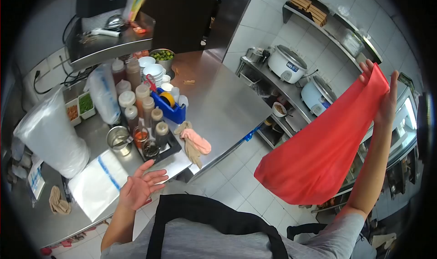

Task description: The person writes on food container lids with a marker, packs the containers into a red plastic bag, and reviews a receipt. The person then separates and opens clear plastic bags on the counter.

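Note:
My right hand (386, 102) is raised at the far right, with a red plastic bag (318, 145) gripped by its top. The bag hangs at a slant across the right side, its wide lower part full and rounded, its contents hidden. Fingertips show on both sides of the bag's narrow top. My left hand (142, 186) is open, palm up and fingers spread, in front of the steel counter. Nothing lies in it. Close to it are a stack of white plastic sheets or bags (98, 181) and a black tray (170, 149) with sauce bottles and jars.
On the steel counter (227, 95) are a blue tape dispenser (170, 106), cloth gloves (195, 140), a metal cup (119, 140), white bowls (154, 70) and a pot of limes (162, 56). Rice cookers (287, 63) stand along the far wall. A glass-fronted fridge (405, 118) is at the right.

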The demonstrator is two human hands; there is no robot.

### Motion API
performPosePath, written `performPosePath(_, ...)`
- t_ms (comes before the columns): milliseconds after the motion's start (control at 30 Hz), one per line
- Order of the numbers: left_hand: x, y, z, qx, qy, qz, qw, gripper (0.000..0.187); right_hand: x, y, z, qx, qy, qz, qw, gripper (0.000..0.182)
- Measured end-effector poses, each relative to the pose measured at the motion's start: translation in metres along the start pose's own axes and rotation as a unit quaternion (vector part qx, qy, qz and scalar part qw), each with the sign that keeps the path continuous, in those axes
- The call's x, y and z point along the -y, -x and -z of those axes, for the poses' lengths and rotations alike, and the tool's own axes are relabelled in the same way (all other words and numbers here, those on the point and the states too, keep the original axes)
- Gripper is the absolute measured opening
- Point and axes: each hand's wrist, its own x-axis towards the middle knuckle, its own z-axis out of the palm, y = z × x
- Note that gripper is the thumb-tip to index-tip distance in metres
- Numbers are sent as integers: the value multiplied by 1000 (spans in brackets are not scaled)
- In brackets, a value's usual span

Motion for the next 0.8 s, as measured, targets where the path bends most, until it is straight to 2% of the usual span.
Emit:
performPosePath(133,-4,-46,-10,-7,-87,-16,996,84,-56,-63,40,-12,-25,-17,999,78)
performPosePath(300,14,-88,-25,-59,-155,-75,983,81,-141,-170,52,11,-66,-25,997,77)
performPosePath(567,82,-158,-84,-274,-173,-173,930,86,-316,-394,60,50,-171,-62,982,68)
performPosePath(667,106,-180,-104,-347,-188,-187,899,86,-385,-479,55,11,-209,-86,974,69)
performPosePath(800,125,-208,-125,-452,-188,-214,845,89,-458,-567,32,50,-297,-138,943,67)
